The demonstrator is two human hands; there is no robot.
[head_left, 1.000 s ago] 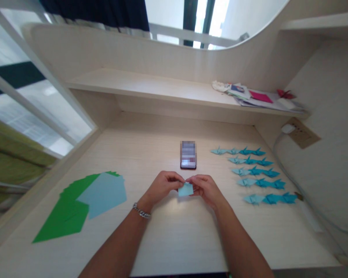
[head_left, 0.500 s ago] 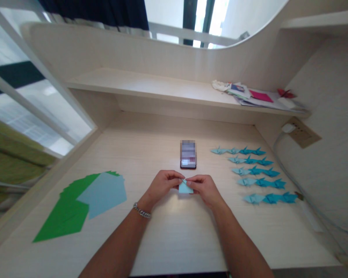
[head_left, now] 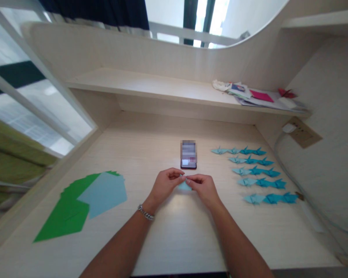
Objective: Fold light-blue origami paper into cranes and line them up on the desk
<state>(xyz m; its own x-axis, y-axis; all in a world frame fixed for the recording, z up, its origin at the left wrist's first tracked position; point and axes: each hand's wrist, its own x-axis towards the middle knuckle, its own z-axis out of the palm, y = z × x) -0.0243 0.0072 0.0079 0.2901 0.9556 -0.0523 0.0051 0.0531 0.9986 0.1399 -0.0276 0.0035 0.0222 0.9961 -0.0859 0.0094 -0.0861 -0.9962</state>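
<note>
A small folded piece of light blue origami paper point(head_left: 185, 186) is pinched between my two hands, low over the middle of the desk. My left hand point(head_left: 168, 183) grips its upper left edge with thumb and fingers. On the other side my right hand point(head_left: 202, 185) pinches the upper right part, its thumb near the left thumb. Fingers cover much of the paper's top. Just beyond the hands lies a phone point(head_left: 188, 155) with its screen lit.
Green paper sheets point(head_left: 63, 218) lie fanned at left under light blue sheets point(head_left: 107, 193). Several rows of folded blue paper cranes point(head_left: 259, 182) line the right side. Papers point(head_left: 261, 96) rest on the shelf point(head_left: 150, 85). A cable point(head_left: 292, 175) runs down the right wall from a socket plate point(head_left: 303, 132).
My left hand has shifted slightly right and its thumb now lies across the paper's top, by the right thumb. Less of the folded paper shows.
</note>
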